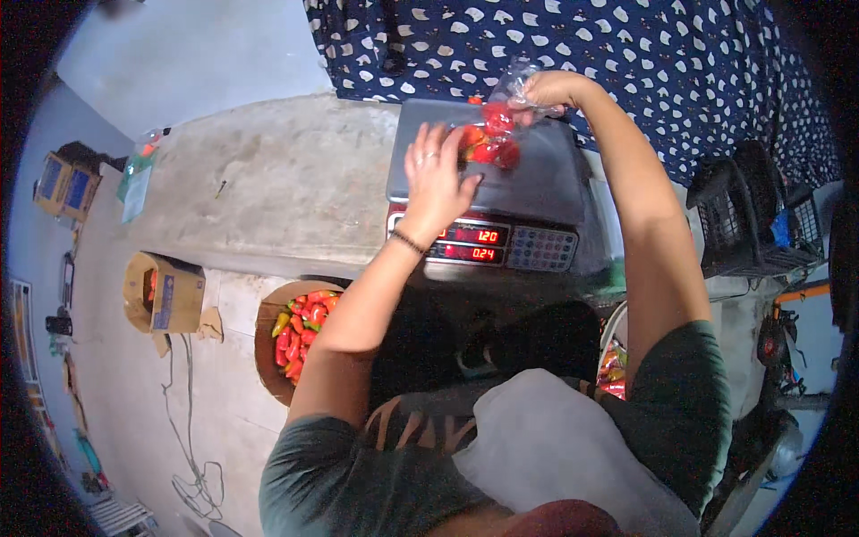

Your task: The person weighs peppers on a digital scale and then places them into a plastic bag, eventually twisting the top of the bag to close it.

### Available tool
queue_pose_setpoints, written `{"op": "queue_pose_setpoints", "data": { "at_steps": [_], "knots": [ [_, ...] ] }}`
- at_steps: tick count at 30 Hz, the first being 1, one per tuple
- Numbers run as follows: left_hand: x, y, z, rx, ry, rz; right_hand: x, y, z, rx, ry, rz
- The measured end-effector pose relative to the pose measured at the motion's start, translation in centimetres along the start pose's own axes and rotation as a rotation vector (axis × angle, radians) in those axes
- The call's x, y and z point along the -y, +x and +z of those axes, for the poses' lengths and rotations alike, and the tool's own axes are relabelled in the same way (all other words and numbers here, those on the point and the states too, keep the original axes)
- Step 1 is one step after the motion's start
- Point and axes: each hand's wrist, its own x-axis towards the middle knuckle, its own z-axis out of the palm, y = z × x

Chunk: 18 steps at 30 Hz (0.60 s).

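Observation:
A clear plastic bag (522, 85) with several small red and orange peppers (488, 148) rests on the flat grey plate of a weighing scale (546, 183). At the far right of the plate, my right hand (548, 91) pinches the gathered neck of this bag. My left hand (434, 174) is stretched out over the plate's left part, fingers apart, close to the peppers; whether its fingertips touch the bag I cannot tell. Lit red digits glow on the scale's front display (474, 244), partly covered by my left wrist.
The scale stands on a long pale counter (268, 170). Below it, an open cardboard box (268, 349) holds many red and yellow peppers. Another carton (174, 291) and a loose cable (191, 430) lie on the floor at left. Black crates (752, 215) stand right; a patterned curtain (617, 54) hangs behind.

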Motion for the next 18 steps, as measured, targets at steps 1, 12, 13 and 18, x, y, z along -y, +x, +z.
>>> {"op": "queue_pose_setpoints", "data": {
  "at_steps": [1, 12, 13, 18],
  "knots": [
    [0.3, 0.6, 1.0, -0.006, -0.001, -0.006, 1.5, -0.5, 0.5, 0.051, -0.092, 0.034],
    [1.4, 3.0, 5.3, 0.126, 0.098, -0.125, 0.0, 0.9, 5.1, 0.043, -0.432, -0.044],
    [1.2, 3.1, 5.3, 0.127, 0.090, -0.157, -0.3, 1.2, 5.3, -0.011, -0.543, -0.106],
    [1.5, 3.3, 4.4, 0.170, -0.026, -0.241, -0.2, 0.9, 6.2, -0.218, -0.471, -0.148]
  ]
}}
